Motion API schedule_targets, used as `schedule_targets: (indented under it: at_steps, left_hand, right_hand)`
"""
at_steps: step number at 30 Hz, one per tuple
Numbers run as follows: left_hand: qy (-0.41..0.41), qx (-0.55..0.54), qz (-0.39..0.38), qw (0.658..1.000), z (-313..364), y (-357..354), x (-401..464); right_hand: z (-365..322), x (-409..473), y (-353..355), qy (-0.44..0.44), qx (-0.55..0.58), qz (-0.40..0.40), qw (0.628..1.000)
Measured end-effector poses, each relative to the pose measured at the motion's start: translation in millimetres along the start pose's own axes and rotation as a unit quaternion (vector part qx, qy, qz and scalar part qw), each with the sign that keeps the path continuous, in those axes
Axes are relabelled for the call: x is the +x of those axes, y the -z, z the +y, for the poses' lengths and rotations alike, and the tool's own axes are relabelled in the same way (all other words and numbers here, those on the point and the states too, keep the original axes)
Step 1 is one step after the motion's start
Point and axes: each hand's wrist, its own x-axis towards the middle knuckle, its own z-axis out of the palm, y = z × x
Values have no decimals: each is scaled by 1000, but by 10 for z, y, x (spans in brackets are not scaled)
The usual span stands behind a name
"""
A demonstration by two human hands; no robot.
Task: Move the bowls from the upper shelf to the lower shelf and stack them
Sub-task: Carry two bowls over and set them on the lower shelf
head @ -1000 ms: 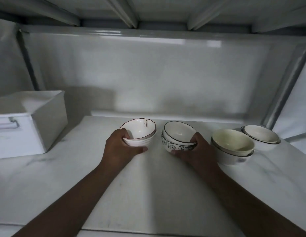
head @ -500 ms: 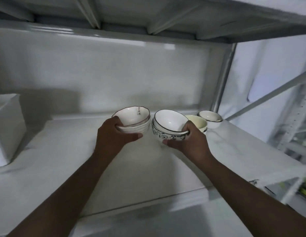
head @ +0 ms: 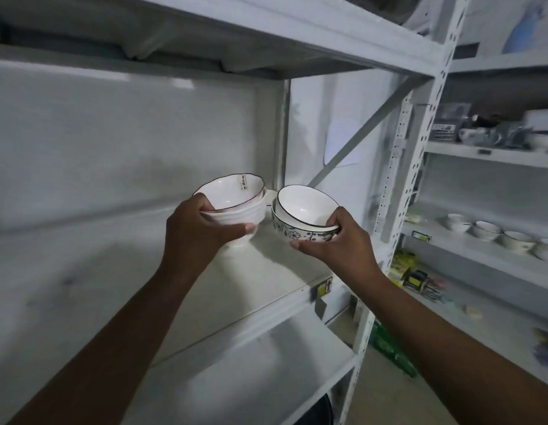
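left hand (head: 194, 233) grips ribbed bowls (head: 236, 207) | right hand (head: 334, 243) grips floral bowls (head: 300, 217)

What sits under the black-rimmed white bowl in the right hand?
The black-rimmed white bowl is nested in a white bowl with a dark floral pattern, gripped by the right hand. The hand covers the patterned bowl's right side; its base is hidden.

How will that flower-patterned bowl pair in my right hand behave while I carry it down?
The flower-patterned bowl pair looks like glazed ceramic, so probably rigid, breakable and somewhat slick. The upper bowl only sits nested, so tilting might let it slide. The right hand grips one side, so it may tip.
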Motion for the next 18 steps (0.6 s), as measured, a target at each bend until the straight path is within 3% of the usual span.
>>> schedule_targets:
  at_steps: [18]
  left_hand:
    - [-102,-132,-167,972,1572,-2297,-723]
  right_hand:
    - [1316,-80,2424,-95,-67,130,985]
